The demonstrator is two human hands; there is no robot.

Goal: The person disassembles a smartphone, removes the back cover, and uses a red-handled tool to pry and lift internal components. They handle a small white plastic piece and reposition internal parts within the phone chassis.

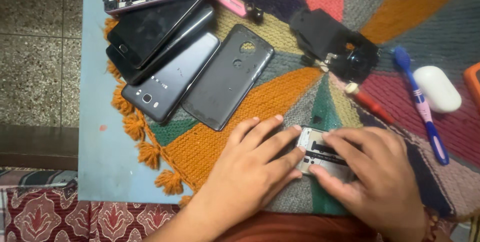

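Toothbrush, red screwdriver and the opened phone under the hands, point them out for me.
blue toothbrush point(424, 109): head view, middle of its handle.
red screwdriver point(372, 106): head view, on the red handle.
opened phone point(317, 153): head view, exposed inner frame between both hands.

Dark phones point(160, 57), a blue toothbrush point(422, 107) and a white case point(437, 88) lie on the knitted mat point(270, 97).

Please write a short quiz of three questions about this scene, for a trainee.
1. True or false: both hands rest on the opened phone.
2. Which lies nearest the white case? A) blue toothbrush B) grey back cover C) stacked phones
3. Fill in: the work lies on a knitted ____.

Key:
1. True: left hand and right hand touch it.
2. A
3. mat
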